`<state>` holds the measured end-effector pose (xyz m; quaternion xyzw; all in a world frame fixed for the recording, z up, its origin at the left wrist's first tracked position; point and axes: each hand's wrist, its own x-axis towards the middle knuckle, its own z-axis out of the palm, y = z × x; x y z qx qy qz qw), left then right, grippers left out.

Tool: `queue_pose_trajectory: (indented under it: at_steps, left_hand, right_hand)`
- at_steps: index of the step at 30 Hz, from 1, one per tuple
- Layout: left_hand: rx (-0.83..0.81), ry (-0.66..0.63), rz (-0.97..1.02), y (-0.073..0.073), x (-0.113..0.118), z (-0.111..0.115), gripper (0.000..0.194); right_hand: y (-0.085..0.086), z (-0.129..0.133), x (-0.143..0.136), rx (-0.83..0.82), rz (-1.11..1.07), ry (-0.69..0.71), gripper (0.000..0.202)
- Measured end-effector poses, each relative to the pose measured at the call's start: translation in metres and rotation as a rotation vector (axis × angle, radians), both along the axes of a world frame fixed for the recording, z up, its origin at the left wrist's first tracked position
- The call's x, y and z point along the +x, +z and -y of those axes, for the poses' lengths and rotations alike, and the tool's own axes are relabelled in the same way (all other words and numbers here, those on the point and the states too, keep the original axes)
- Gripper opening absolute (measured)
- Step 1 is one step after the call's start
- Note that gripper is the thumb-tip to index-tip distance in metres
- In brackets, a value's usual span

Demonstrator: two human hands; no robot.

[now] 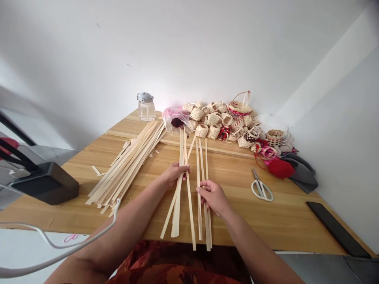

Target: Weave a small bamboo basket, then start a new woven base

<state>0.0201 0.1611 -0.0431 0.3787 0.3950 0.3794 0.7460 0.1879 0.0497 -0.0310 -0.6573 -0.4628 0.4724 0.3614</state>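
My left hand (175,174) is closed around a small bunch of long pale wooden strips (177,205), the thumb lying across them. Some strips in that bunch cross and fan apart toward the table's front edge. To the right, my right hand (214,196) pinches other thin strips (199,221) between thumb and fingers; these run roughly parallel, away from me. The right fingertips are partly hidden behind the hand. A thick pile of similar strips (133,161) lies on the wooden table left of my left hand.
Many small woven baskets (213,119) crowd the back of the table. White-handled scissors (261,190), red yarn (280,168) and a black flat object (337,228) lie right. A lidded jar (146,107) stands at back left, a black box (45,183) at left. A white cable (89,239) crosses my left forearm.
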Motion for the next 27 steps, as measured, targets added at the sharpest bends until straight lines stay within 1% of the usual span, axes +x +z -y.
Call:
queue_pose_trajectory:
  at_steps: [5, 8, 11, 14, 18, 21, 23, 24, 25, 27]
  left_hand:
    - [0.044, -0.128, 0.037, -0.004, 0.003, 0.004, 0.021]
    - [0.058, -0.210, 0.048, -0.006, 0.005, 0.008, 0.026]
    - [0.071, -0.276, 0.050, -0.008, 0.006, 0.011, 0.032]
    - [0.069, -0.292, 0.046, -0.010, 0.006, 0.013, 0.034]
    - [0.051, -0.291, 0.047, -0.012, 0.007, 0.014, 0.035]
    - [0.042, -0.301, 0.060, -0.014, 0.009, 0.015, 0.037]
    - [0.033, -0.300, 0.067, -0.015, 0.009, 0.015, 0.037]
    - [0.030, -0.296, 0.068, -0.015, 0.009, 0.015, 0.036]
    - [0.031, -0.292, 0.067, -0.014, 0.009, 0.015, 0.035]
    - [0.039, -0.279, 0.063, -0.012, 0.009, 0.015, 0.032]
  right_hand:
    - [-0.006, 0.008, 0.020, 0.047, -0.121, -0.037, 0.029]
    - [-0.009, 0.012, 0.031, 0.045, -0.137, -0.046, 0.032]
    - [-0.008, 0.016, 0.040, 0.063, -0.143, -0.024, 0.034]
    - [-0.002, 0.023, 0.050, 0.089, -0.109, -0.031, 0.034]
    - [0.002, 0.033, 0.072, 0.099, -0.034, -0.131, 0.035]
    - [-0.002, 0.036, 0.098, 0.068, 0.032, -0.200, 0.036]
    - [-0.004, 0.035, 0.115, 0.006, 0.096, -0.203, 0.034]
    - [-0.005, 0.034, 0.123, -0.024, 0.162, -0.200, 0.032]
    - [-0.004, 0.032, 0.130, -0.045, 0.266, -0.199, 0.030]
    - [-0.001, 0.030, 0.136, -0.058, 0.570, -0.210, 0.030]
